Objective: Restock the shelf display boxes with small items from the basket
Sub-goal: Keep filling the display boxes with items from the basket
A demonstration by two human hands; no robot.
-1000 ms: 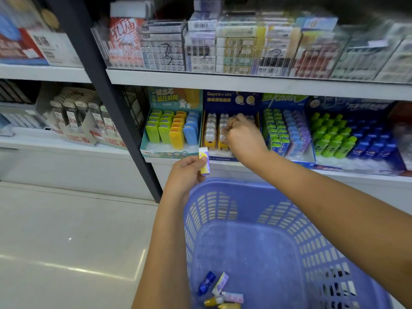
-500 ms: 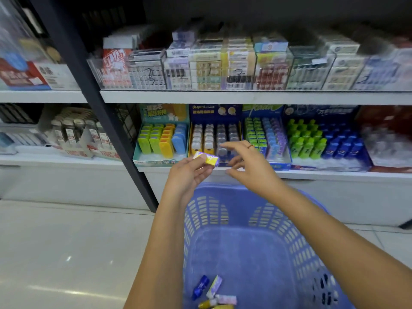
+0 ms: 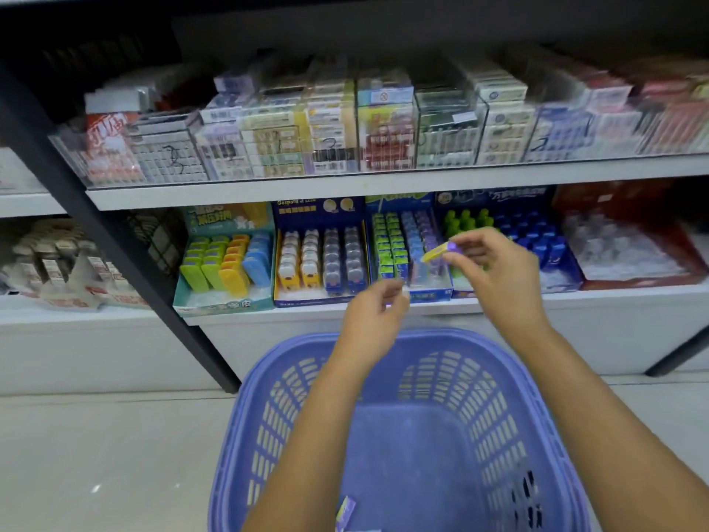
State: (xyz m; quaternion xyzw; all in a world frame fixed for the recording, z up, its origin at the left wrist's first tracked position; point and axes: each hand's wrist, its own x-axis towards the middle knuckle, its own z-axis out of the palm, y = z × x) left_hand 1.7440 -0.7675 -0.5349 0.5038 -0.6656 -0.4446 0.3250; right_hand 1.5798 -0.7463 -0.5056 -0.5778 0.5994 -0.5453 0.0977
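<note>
My right hand (image 3: 495,270) pinches a small yellow-and-purple item (image 3: 437,252) in front of the display box of green, blue and purple packs (image 3: 399,247). Below and to the left, my left hand (image 3: 372,316) hangs with loosely curled fingers and holds nothing. The purple plastic basket (image 3: 510,408) stands on the floor under both arms. One small purple-and-white item (image 3: 345,510) shows at its bottom edge, partly hidden by my left forearm.
The lower shelf holds a teal box of coloured pieces (image 3: 226,266), a dark blue box of round items (image 3: 318,259), a blue box with green and blue bottles (image 3: 537,240) and a red box (image 3: 629,247). Stacked packs fill the upper shelf (image 3: 345,128). A black upright post (image 3: 96,232) stands on the left.
The small item has passed from my left hand to my right hand, which has carried it right toward the green-and-blue box. My left hand has dropped back, holding nothing.
</note>
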